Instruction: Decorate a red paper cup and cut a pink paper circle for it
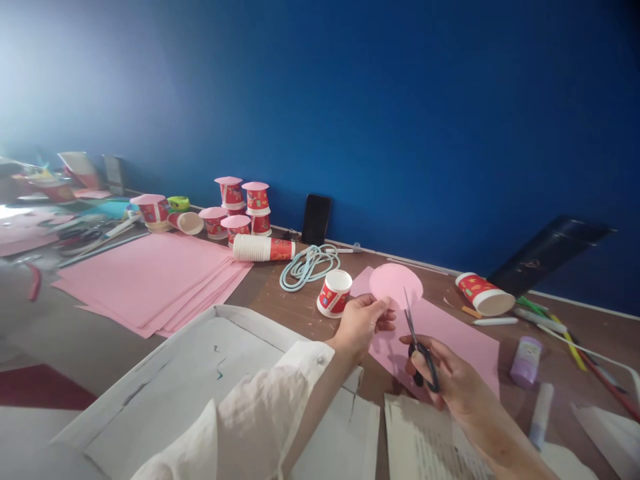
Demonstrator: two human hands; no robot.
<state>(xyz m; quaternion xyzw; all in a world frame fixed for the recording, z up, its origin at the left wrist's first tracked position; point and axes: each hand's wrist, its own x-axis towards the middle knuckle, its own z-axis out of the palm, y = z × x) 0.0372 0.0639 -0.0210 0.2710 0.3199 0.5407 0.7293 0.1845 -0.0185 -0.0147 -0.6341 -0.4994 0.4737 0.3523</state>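
Observation:
Between thumb and fingers, my left hand (361,323) pinches the lower edge of a round pink paper disc (393,280). Black-handled scissors (424,363) are in my right hand (453,373), fingers in the loops. Their blades point up and reach the disc's lower right part; whether they are apart I cannot tell. Below the disc lies a pink paper sheet (450,333) on the brown table. A red and white paper cup (335,293) stands upright just left of my left hand.
Pink sheets (150,273) lie stacked at left, behind a white box lid (200,360). Cups with pink discs on top (231,190) stand by the wall near a cup stack (265,248), a coiled cable (310,267) and a phone (316,219). A glue bottle (526,361) lies right.

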